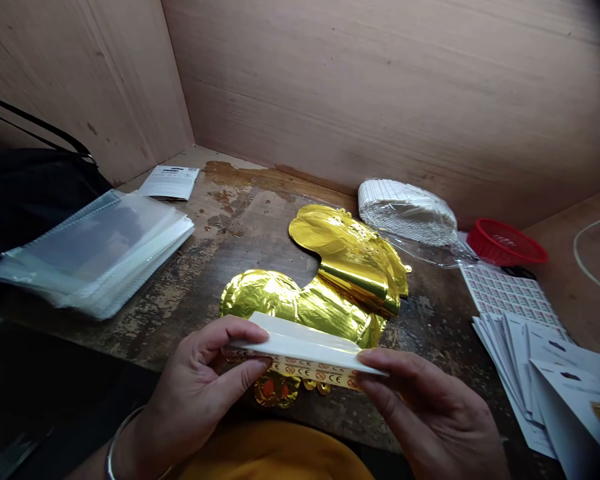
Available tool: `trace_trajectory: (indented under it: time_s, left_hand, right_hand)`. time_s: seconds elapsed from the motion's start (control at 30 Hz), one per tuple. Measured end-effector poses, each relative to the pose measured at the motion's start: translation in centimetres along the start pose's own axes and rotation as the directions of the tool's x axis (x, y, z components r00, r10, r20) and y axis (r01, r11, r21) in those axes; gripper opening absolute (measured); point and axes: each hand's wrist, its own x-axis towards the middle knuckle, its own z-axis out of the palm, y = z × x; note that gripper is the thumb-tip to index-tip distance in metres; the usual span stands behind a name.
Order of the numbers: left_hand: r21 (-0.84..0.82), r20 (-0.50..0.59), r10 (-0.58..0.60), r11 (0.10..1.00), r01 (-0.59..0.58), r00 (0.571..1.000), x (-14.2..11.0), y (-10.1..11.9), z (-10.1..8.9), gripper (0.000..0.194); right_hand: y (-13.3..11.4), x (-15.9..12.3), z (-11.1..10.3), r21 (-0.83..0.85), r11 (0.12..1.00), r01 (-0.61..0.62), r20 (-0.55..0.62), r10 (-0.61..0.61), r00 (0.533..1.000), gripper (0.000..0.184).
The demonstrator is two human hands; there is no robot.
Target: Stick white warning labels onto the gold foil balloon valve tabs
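Between my left hand (pixel 207 370) and my right hand (pixel 423 407) is a folded white sticker sheet (pixel 305 347), its lower face printed with rows of CE marks and red warning symbols. Thumb and fingers of my left hand pinch its left end; those of my right hand pinch the right end. Just beyond it lies a gold foil balloon (pixel 270 293), flat and crinkled, partly covered by the sheet. More folded gold foil balloons (pixel 350 247) are piled against it. Below the sheet, a piece of gold foil with orange-red spots (pixel 277 389) shows.
Clear plastic sleeves (pixel 105 247) are stacked at left, near a small white card packet (pixel 170 182) and a black bag (pixel 35 193). To the right are bagged white strips (pixel 407 210), a red basket (pixel 505 241), a sticker sheet (pixel 513 293) and white header cards (pixel 535 373). Wooden panels surround the table.
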Motion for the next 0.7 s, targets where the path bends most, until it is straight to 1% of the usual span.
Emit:
trace_trajectory:
  time_s: [0.1, 0.13, 0.2, 0.27, 0.3, 0.33, 0.37, 0.4, 0.43, 0.47, 0.5, 0.53, 0.57, 0.6, 0.63, 0.67, 0.7]
  left_hand:
    - [0.072, 0.024, -0.039, 0.997, 0.037, 0.999, 0.1, 0.2, 0.0, 0.011]
    - [0.106, 0.035, -0.051, 0.993, 0.047, 0.998, 0.1, 0.3, 0.0, 0.01]
    - [0.176, 0.058, -0.08, 0.982, 0.069, 0.995, 0.3, 0.8, -0.1, 0.01]
    - [0.268, 0.071, -0.073, 0.962, 0.051, 0.995, 0.5, 1.2, -0.2, 0.015]
    - [0.334, 0.056, -0.029, 0.942, 0.009, 0.998, 0.6, 1.5, -0.4, 0.016]
    - [0.409, 0.023, 0.056, 0.911, -0.061, 0.998, 0.6, 1.7, -0.6, 0.015]
    - [0.478, -0.013, 0.173, 0.866, -0.146, 0.985, 0.5, 1.9, -0.7, 0.013]
    - [0.528, -0.038, 0.302, 0.815, -0.238, 0.952, 0.5, 2.2, -1.0, 0.01]
    - [0.544, -0.044, 0.406, 0.776, -0.319, 0.913, 0.4, 2.4, -1.2, 0.006]
    - [0.517, -0.029, 0.465, 0.765, -0.384, 0.885, 0.2, 2.7, -1.4, 0.005]
    - [0.456, -0.001, 0.461, 0.79, -0.41, 0.887, 0.1, 3.1, -1.6, 0.007]
    - [0.373, 0.036, 0.393, 0.848, -0.377, 0.919, 0.1, 3.5, -1.7, 0.006]
    - [0.285, 0.071, 0.274, 0.916, -0.283, 0.959, 0.1, 3.8, -1.9, 0.005]
    - [0.204, 0.098, 0.131, 0.968, -0.149, 0.987, 0.1, 4.1, -1.9, 0.01]
    - [0.133, 0.109, -0.005, 0.991, -0.009, 0.994, 0.3, 4.3, -1.9, 0.017]
    - [0.072, 0.109, -0.11, 0.992, 0.103, 0.988, 0.4, 4.5, -1.8, 0.023]
    - [0.021, 0.105, -0.183, 0.983, 0.182, 0.977, 0.6, 4.4, -1.7, 0.027]
  right_hand:
    - [0.3, 0.2, 0.0, 0.0, 0.997, -0.076, 0.007, 0.076, 0.997, 0.01]
    - [0.3, 0.3, -0.1, -0.007, 0.996, -0.084, 0.021, 0.085, 0.996, 0.008]
    - [0.3, 0.6, -0.1, -0.052, 0.997, -0.052, 0.036, 0.054, 0.998, 0.006]
    - [0.1, 1.0, -0.2, -0.115, 0.993, 0.01, 0.022, -0.008, 1.0, 0.006]
    - [-0.1, 1.1, -0.3, -0.136, 0.99, 0.035, 0.012, -0.034, 0.999, 0.006]
    - [-0.3, 1.3, -0.4, -0.145, 0.988, 0.052, 0.011, -0.051, 0.999, 0.006]
    - [-0.6, 1.4, -0.5, -0.133, 0.989, 0.059, 0.02, -0.057, 0.998, 0.005]
    - [-0.9, 1.4, -0.6, -0.094, 0.994, 0.059, 0.04, -0.055, 0.998, 0.005]
    - [-1.3, 1.4, -0.7, -0.035, 0.999, 0.039, 0.064, -0.037, 0.997, 0.005]
    - [-1.6, 1.3, -0.8, 0.034, 0.999, 0.002, 0.081, -0.004, 0.997, 0.006]
    - [-1.9, 1.3, -0.9, 0.11, 0.993, -0.047, 0.092, 0.036, 0.995, 0.006]
    - [-2.2, 1.3, -0.9, 0.186, 0.977, -0.102, 0.098, 0.085, 0.992, 0.006]
    - [-2.4, 1.3, -0.9, 0.256, 0.954, -0.159, 0.104, 0.137, 0.985, 0.005]
    - [-2.4, 1.4, -0.7, 0.315, 0.924, -0.216, 0.125, 0.185, 0.975, 0.004]
    - [-2.3, 1.6, -0.5, 0.362, 0.892, -0.271, 0.17, 0.223, 0.96, 0.004]
    - [-2.1, 1.7, -0.2, 0.395, 0.86, -0.324, 0.237, 0.245, 0.94, 0.007]
    - [-1.8, 1.9, 0.2, 0.409, 0.831, -0.376, 0.319, 0.256, 0.913, 0.01]
